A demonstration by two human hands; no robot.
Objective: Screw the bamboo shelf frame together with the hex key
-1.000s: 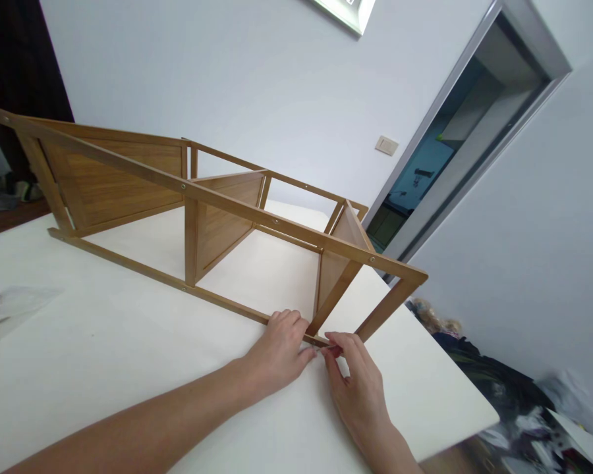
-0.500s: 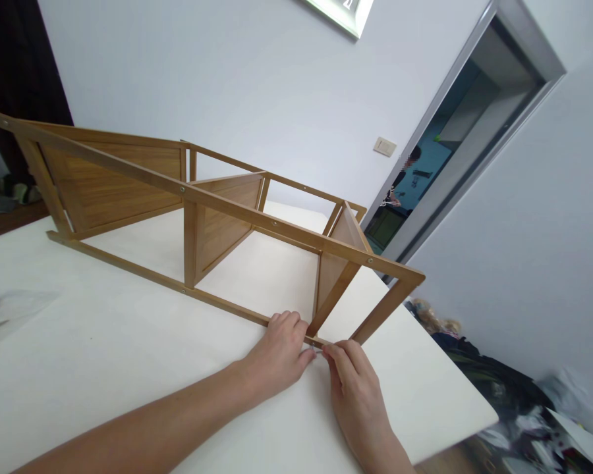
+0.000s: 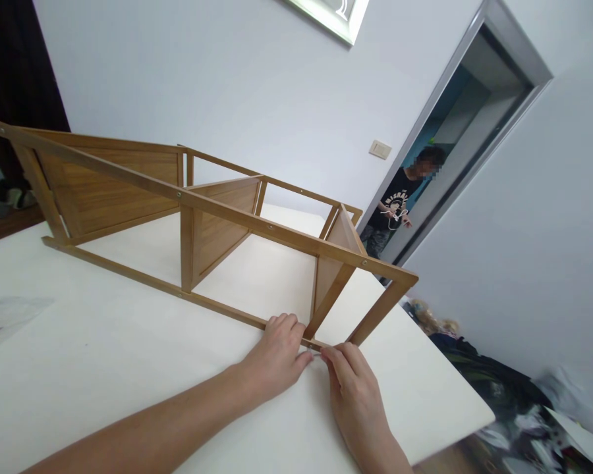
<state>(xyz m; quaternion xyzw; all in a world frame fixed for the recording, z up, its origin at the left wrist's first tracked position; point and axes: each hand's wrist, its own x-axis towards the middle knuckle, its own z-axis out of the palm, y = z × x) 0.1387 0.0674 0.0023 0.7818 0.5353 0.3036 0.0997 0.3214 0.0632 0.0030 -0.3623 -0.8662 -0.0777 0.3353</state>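
Head view shows the wooden rack lying on its side on the tabletop, stretching away beyond both hands and far off to their left, its lower near rail running right up to the fingers. The left hand is wrapped over that rail, hiding a stretch of it; the right hand, just beside, pinches a thin piece at the rail, mostly covered by its fingers, so its kind cannot be told. Slatted panels span the slim, straight rails, all brown with visible grain, and small round metal fittings dot the upper near rail. The tabletop is smooth and off-white. Clear, crinkled plastic lies well left of the hands. Beyond them, right of the rack, a person holding a white cord stands in the doorway; a jumbled pile sits past the tabletop's right edge.
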